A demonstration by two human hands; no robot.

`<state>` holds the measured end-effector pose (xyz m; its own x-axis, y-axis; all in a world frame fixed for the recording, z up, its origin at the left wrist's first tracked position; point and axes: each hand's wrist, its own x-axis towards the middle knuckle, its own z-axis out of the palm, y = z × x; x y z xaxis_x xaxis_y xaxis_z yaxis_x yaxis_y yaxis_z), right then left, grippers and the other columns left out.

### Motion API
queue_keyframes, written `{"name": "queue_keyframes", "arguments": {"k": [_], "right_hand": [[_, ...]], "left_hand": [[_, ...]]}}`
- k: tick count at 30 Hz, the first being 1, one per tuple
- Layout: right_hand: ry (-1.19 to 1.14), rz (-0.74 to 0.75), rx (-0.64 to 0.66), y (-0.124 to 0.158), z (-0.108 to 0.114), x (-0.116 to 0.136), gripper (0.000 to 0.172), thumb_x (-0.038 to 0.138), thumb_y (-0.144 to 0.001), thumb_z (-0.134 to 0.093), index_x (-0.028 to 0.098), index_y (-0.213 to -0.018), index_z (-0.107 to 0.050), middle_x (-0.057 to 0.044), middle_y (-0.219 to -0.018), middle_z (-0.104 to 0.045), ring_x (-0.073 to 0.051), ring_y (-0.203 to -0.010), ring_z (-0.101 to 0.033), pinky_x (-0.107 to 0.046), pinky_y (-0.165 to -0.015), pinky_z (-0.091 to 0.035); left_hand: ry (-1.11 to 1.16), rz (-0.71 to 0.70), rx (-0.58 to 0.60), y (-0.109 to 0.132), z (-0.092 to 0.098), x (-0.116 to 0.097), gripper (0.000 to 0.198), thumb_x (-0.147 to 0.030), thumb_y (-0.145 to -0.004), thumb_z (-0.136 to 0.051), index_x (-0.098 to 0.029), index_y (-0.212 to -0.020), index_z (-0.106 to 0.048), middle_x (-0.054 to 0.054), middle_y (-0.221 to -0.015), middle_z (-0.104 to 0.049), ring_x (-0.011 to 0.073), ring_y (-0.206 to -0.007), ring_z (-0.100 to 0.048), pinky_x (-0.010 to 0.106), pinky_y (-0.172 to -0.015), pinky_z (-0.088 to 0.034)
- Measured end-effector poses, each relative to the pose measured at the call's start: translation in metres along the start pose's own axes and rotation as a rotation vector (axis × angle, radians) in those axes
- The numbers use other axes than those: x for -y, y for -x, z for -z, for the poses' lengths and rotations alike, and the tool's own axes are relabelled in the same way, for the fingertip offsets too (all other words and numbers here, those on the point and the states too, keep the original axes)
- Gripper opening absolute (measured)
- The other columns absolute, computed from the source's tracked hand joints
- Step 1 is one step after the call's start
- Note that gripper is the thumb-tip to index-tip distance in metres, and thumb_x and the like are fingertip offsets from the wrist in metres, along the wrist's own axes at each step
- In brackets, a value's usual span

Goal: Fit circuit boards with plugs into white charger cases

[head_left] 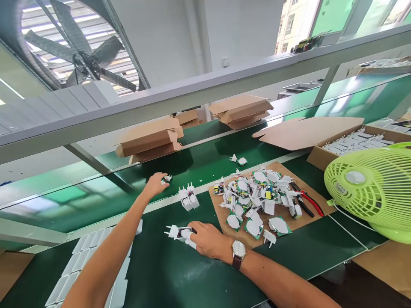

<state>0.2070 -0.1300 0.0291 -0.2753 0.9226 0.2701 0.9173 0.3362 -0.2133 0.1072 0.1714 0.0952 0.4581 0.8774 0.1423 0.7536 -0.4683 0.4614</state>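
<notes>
My left hand (155, 185) reaches over the green belt, its fingers curled round a small white two-pin plug piece (168, 177). Something else beside that piece is partly hidden by the fingers. Low over the near green tabletop, my right hand (207, 240) grips a white plug-in charger casing (184, 233), its pins pointing left. Between the hands, two white charger casings with pins (189, 197) stand side by side. To the right of my right hand, a heap of green circuit boards with white discs and plug pieces (253, 192) covers a cardboard sheet (221, 216).
Rows of white casings (120, 282) lie under my left forearm. Red-and-black pliers (310, 203) rest by the heap, near a lime-green fan (362, 188). Behind it stands a carton of white parts (321, 149). Folded cardboard (149, 139) sits on the belt, below a grey overhead rail (180, 96).
</notes>
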Motion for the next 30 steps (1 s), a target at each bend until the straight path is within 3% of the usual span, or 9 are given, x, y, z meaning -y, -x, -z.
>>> {"name": "queue_keyframes", "arguments": {"k": [4,8,10,13,16,18,22,25,30], "right_hand": [[0.028,0.030,0.001,0.001,0.003,0.000,0.011,0.015,-0.089,-0.064,0.015,-0.100,-0.065,-0.012,-0.129,-0.060,-0.020,-0.091,-0.064,-0.029,-0.062,-0.055],[0.026,0.044,-0.040,0.000,0.000,-0.001,0.013,0.017,-0.091,-0.062,0.017,-0.104,-0.065,-0.010,-0.128,-0.061,-0.019,-0.090,-0.064,-0.027,-0.060,-0.054],[0.028,0.040,-0.026,-0.001,-0.002,-0.001,0.010,0.019,-0.092,-0.062,0.016,-0.101,-0.066,-0.009,-0.124,-0.063,-0.020,-0.089,-0.064,-0.027,-0.058,-0.053],[0.026,0.039,-0.006,-0.002,-0.002,-0.002,0.011,0.020,-0.093,-0.062,0.016,-0.102,-0.067,-0.010,-0.124,-0.063,-0.021,-0.091,-0.063,-0.027,-0.058,-0.052],[0.020,0.043,0.008,-0.002,-0.001,-0.002,0.011,0.019,-0.094,-0.060,0.015,-0.101,-0.067,-0.011,-0.126,-0.062,-0.021,-0.092,-0.063,-0.027,-0.061,-0.053],[0.012,0.043,0.014,-0.002,0.000,-0.003,0.010,0.017,-0.093,-0.060,0.015,-0.100,-0.067,-0.012,-0.127,-0.063,-0.021,-0.093,-0.063,-0.028,-0.064,-0.053],[-0.023,0.035,-0.026,0.000,-0.005,-0.003,0.016,0.016,-0.093,-0.060,0.017,-0.108,-0.065,-0.012,-0.126,-0.063,-0.023,-0.097,-0.065,-0.031,-0.071,-0.056],[-0.050,0.029,-0.078,0.001,-0.012,-0.005,0.019,0.015,-0.093,-0.059,0.018,-0.111,-0.064,-0.011,-0.125,-0.063,-0.023,-0.096,-0.065,-0.032,-0.073,-0.056],[-0.137,0.033,-0.126,0.005,-0.020,-0.008,0.024,0.007,-0.088,-0.058,0.020,-0.108,-0.064,-0.012,-0.126,-0.061,-0.021,-0.100,-0.063,-0.031,-0.076,-0.056]], "left_hand": [[-0.034,0.073,0.042,0.009,-0.011,-0.003,0.045,-0.015,-0.067,-0.072,-0.015,-0.112,-0.069,0.018,-0.119,-0.070,0.0389,-0.123,-0.062,0.048,-0.105,-0.047],[-0.019,0.094,0.027,0.012,-0.004,-0.007,0.033,-0.018,-0.072,-0.064,-0.013,-0.104,-0.068,0.019,-0.104,-0.073,0.0418,-0.114,-0.066,0.052,-0.098,-0.050],[0.024,0.067,0.015,0.010,0.002,-0.017,0.035,-0.025,-0.077,-0.062,-0.013,-0.109,-0.067,0.018,-0.106,-0.073,0.0393,-0.106,-0.069,0.050,-0.093,-0.053],[0.135,-0.050,0.031,0.018,0.003,-0.046,0.050,-0.040,-0.084,-0.061,-0.015,-0.127,-0.060,0.015,-0.119,-0.071,0.0292,-0.103,-0.070,0.041,-0.092,-0.056],[0.263,-0.247,0.172,0.045,-0.013,-0.085,0.058,-0.050,-0.083,-0.065,-0.022,-0.133,-0.058,0.009,-0.123,-0.070,0.0235,-0.106,-0.069,0.035,-0.090,-0.057],[0.312,-0.419,0.359,0.070,-0.030,-0.111,0.059,-0.050,-0.084,-0.065,-0.021,-0.135,-0.058,0.010,-0.121,-0.071,0.0244,-0.102,-0.069,0.037,-0.088,-0.057],[0.292,-0.503,0.569,0.108,-0.052,-0.143,0.058,-0.049,-0.085,-0.066,-0.021,-0.135,-0.060,0.012,-0.121,-0.073,0.0266,-0.095,-0.071,0.042,-0.087,-0.058],[0.413,-0.479,0.567,0.117,-0.041,-0.135,0.053,-0.055,-0.091,-0.060,-0.023,-0.132,-0.063,0.010,-0.127,-0.072,0.0288,-0.110,-0.070,0.041,-0.091,-0.058],[0.538,-0.289,0.252,0.137,-0.007,-0.068,0.050,-0.060,-0.096,-0.050,-0.024,-0.125,-0.068,0.009,-0.129,-0.071,0.0274,-0.119,-0.067,0.043,-0.103,-0.053]]}}
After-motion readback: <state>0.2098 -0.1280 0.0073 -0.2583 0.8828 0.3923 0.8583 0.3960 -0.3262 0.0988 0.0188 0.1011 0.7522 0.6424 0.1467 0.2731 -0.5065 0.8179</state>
